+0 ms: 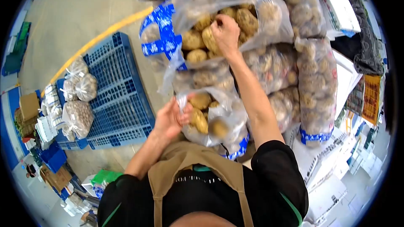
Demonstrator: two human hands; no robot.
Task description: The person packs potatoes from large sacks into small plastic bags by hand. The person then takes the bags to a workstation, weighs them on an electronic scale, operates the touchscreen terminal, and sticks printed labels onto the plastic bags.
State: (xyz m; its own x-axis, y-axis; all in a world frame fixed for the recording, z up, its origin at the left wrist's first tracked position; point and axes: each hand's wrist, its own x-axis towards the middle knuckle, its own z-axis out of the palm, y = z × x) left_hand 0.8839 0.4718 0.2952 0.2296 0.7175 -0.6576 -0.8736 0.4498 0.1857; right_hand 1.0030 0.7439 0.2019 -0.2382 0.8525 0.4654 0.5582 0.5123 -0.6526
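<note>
My right hand (226,33) reaches into the torn opening of a large clear bag (269,14) of potatoes. Its fingers are curled just above a pale potato (209,41); whether they grip anything is hidden. Nearer to me, a smaller clear plastic bag (236,115) stands open with several potatoes (198,120) in it. My left hand (171,120) is at its left rim, the plastic between thumb and fingers. One potato (219,128) at that bag is smeared by motion. Blue printed tape (166,29) runs across the left end of the large bag.
More potato sacks (316,84) are stacked to the right and at the top. A blue plastic pallet (113,88) lies on the floor at left, with tied bags (78,117) on it. White boxes (322,155) stand at right. A yellow line (103,35) crosses the floor.
</note>
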